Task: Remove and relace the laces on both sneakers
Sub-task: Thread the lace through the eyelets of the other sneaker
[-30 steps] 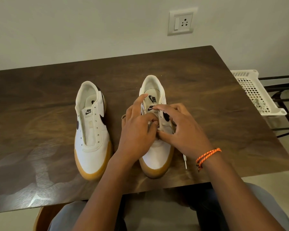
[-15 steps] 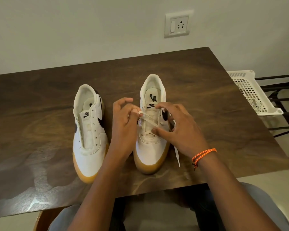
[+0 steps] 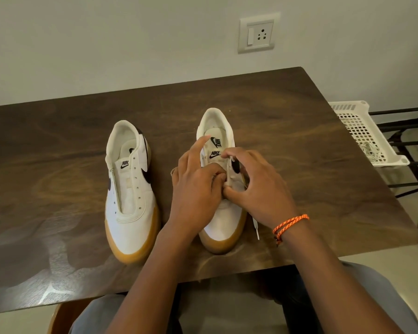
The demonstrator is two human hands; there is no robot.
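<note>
Our left hand (image 3: 196,189) and right hand (image 3: 258,186) pinch the lace (image 3: 228,175) over the right sneaker (image 3: 223,220). The left sneaker (image 3: 131,189) sits laceless beside it

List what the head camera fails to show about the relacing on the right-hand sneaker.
- Eyelets of the right-hand sneaker: covered by left hand and right hand.
- How far the lace is threaded: hidden under the fingers.
- White basket contents: too small.
</note>
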